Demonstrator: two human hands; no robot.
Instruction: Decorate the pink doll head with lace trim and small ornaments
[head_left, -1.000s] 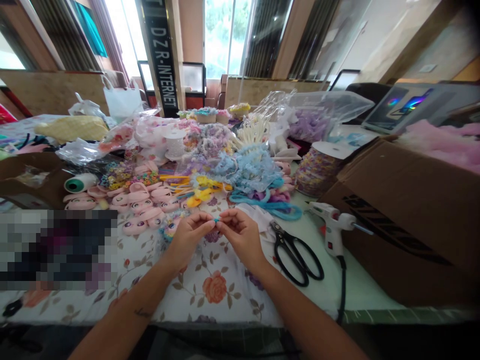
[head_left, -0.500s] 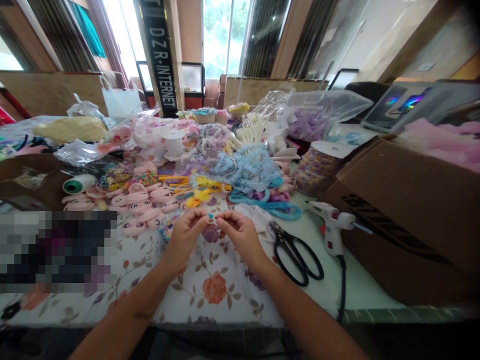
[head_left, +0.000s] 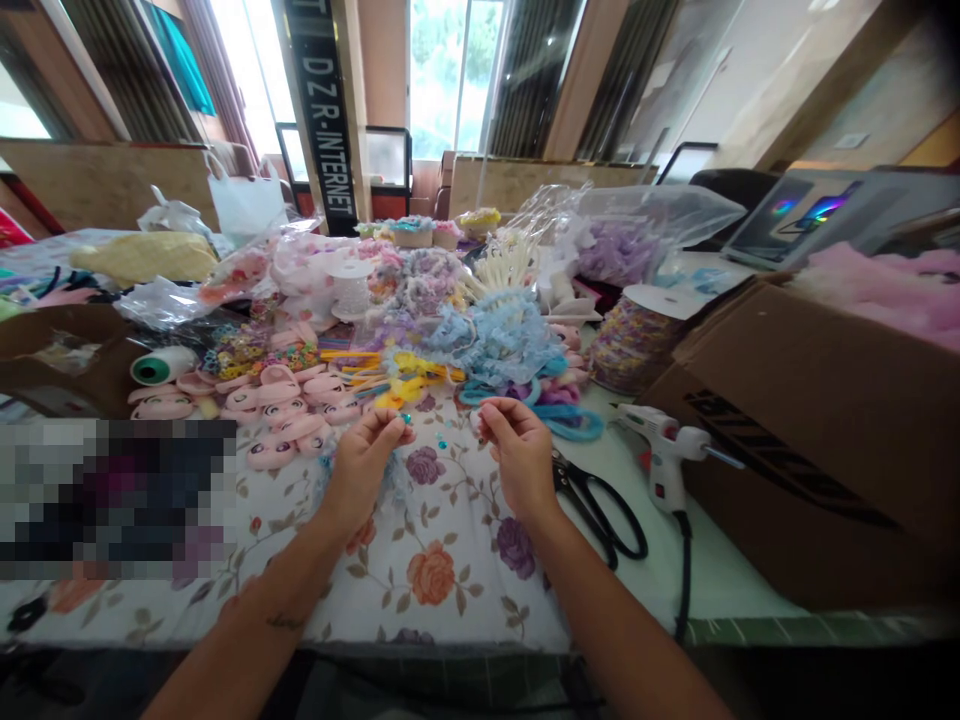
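My left hand (head_left: 364,460) hovers over the floral tablecloth (head_left: 427,560) with thumb and forefinger pinched on a small teal bead (head_left: 406,418). My right hand (head_left: 523,450) is held apart from it to the right, its fingertips pinched together. Two more tiny teal beads (head_left: 442,440) hang between the hands, as if on a thin thread that is too fine to make out. A bluish fuzzy piece (head_left: 394,485) shows under my left hand.
Black scissors (head_left: 604,515) lie just right of my right hand, then a white glue gun (head_left: 664,445) with its black cord. A cardboard box (head_left: 810,430) fills the right. Pink pieces (head_left: 277,400), blue lace (head_left: 502,335), ribbon spool (head_left: 637,335) crowd the back.
My hands were touching at the fingertips over the cloth. They have drawn apart and risen a little, the right hand moving right, and beads now show between them.
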